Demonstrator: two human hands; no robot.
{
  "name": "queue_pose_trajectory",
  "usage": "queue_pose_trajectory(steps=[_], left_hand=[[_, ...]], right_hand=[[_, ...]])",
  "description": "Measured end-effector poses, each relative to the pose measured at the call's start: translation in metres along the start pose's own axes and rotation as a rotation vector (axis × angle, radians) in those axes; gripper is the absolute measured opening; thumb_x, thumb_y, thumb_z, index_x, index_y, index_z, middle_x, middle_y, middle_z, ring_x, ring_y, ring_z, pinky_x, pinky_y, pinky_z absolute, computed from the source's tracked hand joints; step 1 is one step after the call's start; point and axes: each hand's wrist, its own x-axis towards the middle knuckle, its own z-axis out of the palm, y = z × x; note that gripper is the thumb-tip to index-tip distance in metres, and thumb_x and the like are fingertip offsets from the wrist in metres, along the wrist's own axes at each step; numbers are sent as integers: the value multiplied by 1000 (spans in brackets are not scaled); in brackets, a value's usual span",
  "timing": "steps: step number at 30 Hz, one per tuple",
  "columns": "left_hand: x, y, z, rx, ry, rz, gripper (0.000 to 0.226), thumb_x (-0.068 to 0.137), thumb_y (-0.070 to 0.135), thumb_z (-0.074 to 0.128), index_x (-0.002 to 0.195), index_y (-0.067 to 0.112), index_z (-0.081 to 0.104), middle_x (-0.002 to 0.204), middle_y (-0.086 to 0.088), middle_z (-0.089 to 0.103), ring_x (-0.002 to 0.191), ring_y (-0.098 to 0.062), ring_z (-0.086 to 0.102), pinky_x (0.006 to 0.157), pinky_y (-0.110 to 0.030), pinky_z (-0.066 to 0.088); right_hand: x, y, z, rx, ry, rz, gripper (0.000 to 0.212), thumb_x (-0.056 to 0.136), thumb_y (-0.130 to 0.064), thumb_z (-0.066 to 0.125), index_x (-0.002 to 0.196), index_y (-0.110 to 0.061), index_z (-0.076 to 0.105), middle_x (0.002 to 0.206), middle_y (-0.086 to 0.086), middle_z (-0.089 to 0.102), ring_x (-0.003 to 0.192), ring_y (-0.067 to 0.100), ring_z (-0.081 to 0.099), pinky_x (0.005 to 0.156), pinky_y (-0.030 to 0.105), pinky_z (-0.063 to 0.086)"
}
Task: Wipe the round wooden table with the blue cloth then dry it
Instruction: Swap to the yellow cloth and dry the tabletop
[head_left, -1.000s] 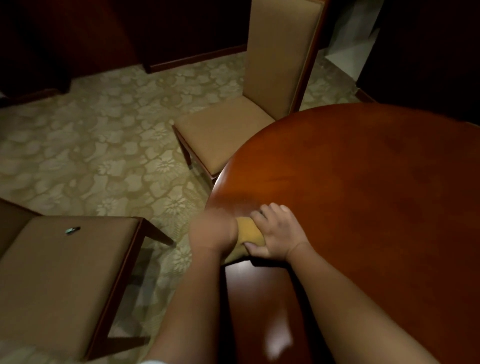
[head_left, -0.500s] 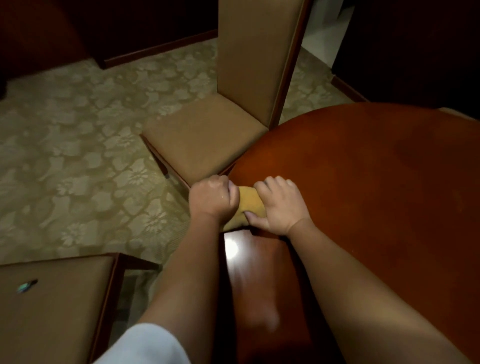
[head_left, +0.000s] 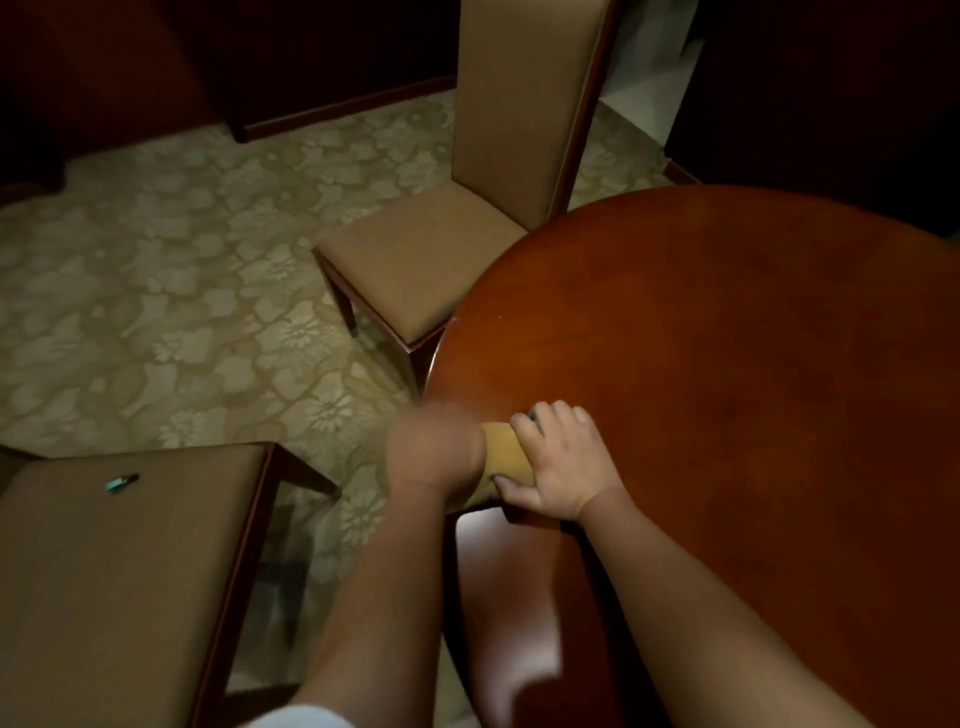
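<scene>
While both forearms reach in from the near edge, notes run near to far:

Sleeve: white sleeve at the bottom edge, on the left arm.
Near chair: padded seat lower left, with a small teal object lying on it (too small to identify).
Table: round wooden table, glossy, with a glare patch near the bottom rim; hands work at its left edge.
Cloth: yellow-tan cloth, not blue (so probably the drying cloth, a judgement), bunched into a short roll on the rim.
Cloth axis: long axis runs roughly left-right between the two hands, one end at the table edge, the other pointing inward over the top.
Left hand: left hand, motion-blurred, apparently curled over the cloth's outer end; exact finger pose cannot be told.
Right hand: right hand, fingers curled over the top and thumb underneath, gripping the inner end.
Why held so: two hands on a compact roll likely give more pressure along the rim; the edge position suggests the border is being worked.
Far chair: high-backed chair just beside the table's far-left rim.
Floor: floral carpet beyond.
</scene>
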Motion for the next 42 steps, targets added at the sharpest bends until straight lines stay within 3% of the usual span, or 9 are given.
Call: queue_pose_trajectory(steps=[10,18,28,36,42], left_hand=[[10,-4,9,-43,-29,9,32,74,27,38,50,11,51,48,-8,53,37,-28,48,38,-21,27],[130,-21,64,-136,-21,127,33,75,27,37,51,9,52,49,-10,55,38,-29,50,39,-24,31],[256,-15,123,-273,-64,302,37,78,29,31,51,12,48,50,-7,51,39,-21,38,45,-22,19],[244,-16,107,-224,-90,355,37,79,29,34,52,9,51,50,-8,51,39,-26,44,43,-23,24],[158,-30,63,-221,-83,409,32,76,27,38,51,10,51,48,-7,49,38,-25,44,43,-22,26]], right_hand=[[6,7,12,29,37,-2,63,75,-67,40,91,-9,58,79,8,51,66,28,46,58,36,35],[96,55,28,-12,111,165,59,70,-62,45,89,-8,61,76,9,53,65,29,50,57,37,38],[176,117,39,-90,107,406,59,75,-62,41,90,-9,61,76,10,55,67,30,52,59,36,39],[166,99,28,-112,35,467,63,77,-64,37,95,-8,60,81,11,55,71,31,53,61,37,40],[97,27,19,-85,26,475,59,75,-63,41,93,-10,59,79,8,52,69,28,49,60,37,37]])
